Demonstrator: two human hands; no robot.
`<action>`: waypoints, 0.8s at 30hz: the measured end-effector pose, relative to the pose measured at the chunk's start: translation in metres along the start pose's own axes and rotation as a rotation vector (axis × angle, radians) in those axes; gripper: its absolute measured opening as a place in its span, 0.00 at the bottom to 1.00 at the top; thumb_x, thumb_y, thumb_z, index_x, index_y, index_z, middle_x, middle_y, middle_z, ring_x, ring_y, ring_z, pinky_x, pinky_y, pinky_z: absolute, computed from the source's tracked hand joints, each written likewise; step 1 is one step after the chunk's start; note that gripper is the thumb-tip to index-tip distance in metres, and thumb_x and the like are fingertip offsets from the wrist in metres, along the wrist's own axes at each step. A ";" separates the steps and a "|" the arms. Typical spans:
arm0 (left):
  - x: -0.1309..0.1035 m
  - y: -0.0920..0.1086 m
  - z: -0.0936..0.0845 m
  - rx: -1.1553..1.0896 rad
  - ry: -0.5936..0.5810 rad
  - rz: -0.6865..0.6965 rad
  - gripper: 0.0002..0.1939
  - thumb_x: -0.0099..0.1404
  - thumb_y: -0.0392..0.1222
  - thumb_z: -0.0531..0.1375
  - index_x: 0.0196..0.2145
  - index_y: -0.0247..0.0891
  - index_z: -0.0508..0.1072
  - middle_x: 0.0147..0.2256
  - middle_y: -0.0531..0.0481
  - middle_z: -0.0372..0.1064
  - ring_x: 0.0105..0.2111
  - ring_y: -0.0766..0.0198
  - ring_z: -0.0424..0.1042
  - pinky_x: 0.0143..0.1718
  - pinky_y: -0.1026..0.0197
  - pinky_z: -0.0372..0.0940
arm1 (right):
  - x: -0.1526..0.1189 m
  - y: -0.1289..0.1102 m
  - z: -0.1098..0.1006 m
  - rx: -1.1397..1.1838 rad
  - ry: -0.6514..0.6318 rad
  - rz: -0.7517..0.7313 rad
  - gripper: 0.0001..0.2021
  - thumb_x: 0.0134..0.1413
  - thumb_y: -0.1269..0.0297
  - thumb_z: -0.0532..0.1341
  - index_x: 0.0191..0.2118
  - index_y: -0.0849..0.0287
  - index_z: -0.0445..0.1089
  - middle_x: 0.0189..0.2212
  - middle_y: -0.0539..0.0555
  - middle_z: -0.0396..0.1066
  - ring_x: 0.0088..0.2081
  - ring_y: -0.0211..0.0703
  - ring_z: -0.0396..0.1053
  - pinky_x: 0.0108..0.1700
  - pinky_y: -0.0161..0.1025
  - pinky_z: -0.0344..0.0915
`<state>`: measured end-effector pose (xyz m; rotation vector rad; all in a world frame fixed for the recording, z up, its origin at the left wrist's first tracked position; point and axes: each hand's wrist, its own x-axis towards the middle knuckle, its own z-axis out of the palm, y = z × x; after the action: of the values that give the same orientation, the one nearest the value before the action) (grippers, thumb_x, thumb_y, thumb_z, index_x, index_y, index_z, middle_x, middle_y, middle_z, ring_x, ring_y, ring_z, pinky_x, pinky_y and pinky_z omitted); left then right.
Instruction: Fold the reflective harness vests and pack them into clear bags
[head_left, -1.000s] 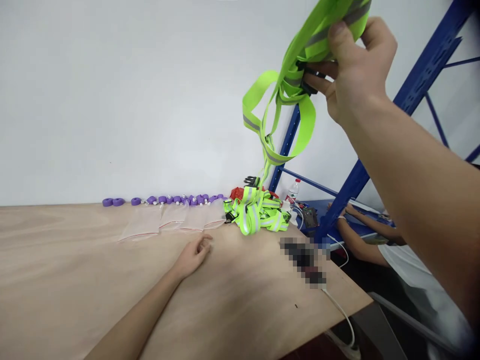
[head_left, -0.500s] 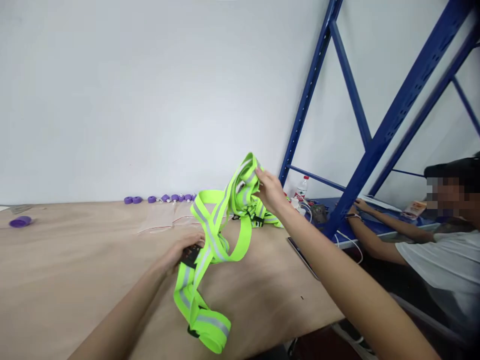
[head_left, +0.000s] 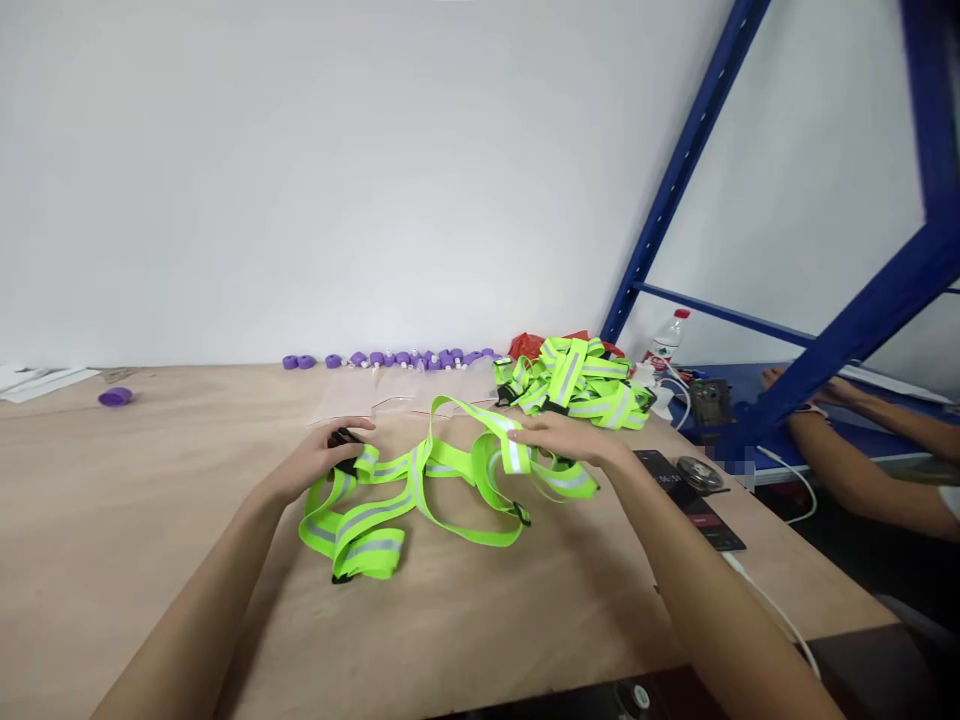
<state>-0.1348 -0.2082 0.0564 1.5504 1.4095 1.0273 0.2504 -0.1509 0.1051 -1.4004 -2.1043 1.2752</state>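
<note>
A neon yellow-green strap harness with grey reflective stripes and black buckles lies loosely looped over the wooden table. At its left end my left hand is closed on a black buckle part of it. My right hand grips a raised band at the right end, fingers around the strap. Behind my right hand sits a tangled pile of similar green straps. Clear plastic bags lie flat beyond the harness.
Several purple rolls line the wall. A purple cup-like piece and papers are at left. At right are a phone with a cable, a round tin, a bottle, a blue rack and another person's arms.
The harness has come down and spread sideways across the table. My right hand has lowered, and my hands are farther apart. The view has shifted, showing the strap pile and phone more fully.
</note>
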 end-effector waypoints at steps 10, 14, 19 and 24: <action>0.003 -0.008 -0.015 0.893 0.216 -0.078 0.22 0.63 0.53 0.52 0.48 0.38 0.72 0.45 0.41 0.76 0.41 0.46 0.75 0.41 0.49 0.68 | -0.007 0.012 -0.003 -0.207 -0.032 -0.075 0.28 0.53 0.39 0.60 0.16 0.58 0.63 0.14 0.48 0.58 0.19 0.35 0.55 0.23 0.36 0.49; 0.008 -0.005 0.025 0.895 0.243 0.229 0.21 0.67 0.50 0.49 0.50 0.39 0.71 0.53 0.40 0.72 0.53 0.46 0.70 0.55 0.45 0.63 | 0.021 0.044 0.017 -0.043 0.295 -0.193 0.24 0.57 0.46 0.57 0.17 0.57 0.59 0.15 0.46 0.56 0.22 0.37 0.56 0.27 0.37 0.51; 0.006 -0.004 0.066 0.690 -0.040 0.297 0.22 0.71 0.50 0.49 0.58 0.42 0.68 0.56 0.45 0.71 0.55 0.50 0.70 0.55 0.50 0.65 | 0.043 0.072 0.042 0.024 0.313 -0.203 0.16 0.56 0.51 0.58 0.26 0.58 0.67 0.26 0.50 0.69 0.31 0.42 0.66 0.33 0.37 0.60; 0.010 -0.016 0.075 0.567 -0.149 0.341 0.21 0.72 0.46 0.48 0.56 0.44 0.72 0.58 0.47 0.70 0.56 0.53 0.70 0.59 0.51 0.64 | 0.041 0.074 0.053 0.011 0.163 -0.197 0.13 0.52 0.55 0.63 0.39 0.58 0.74 0.34 0.52 0.76 0.34 0.44 0.70 0.34 0.37 0.63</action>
<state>-0.0699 -0.1997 0.0150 2.2902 1.4330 0.7038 0.2390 -0.1335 0.0076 -1.2131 -2.0626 1.0585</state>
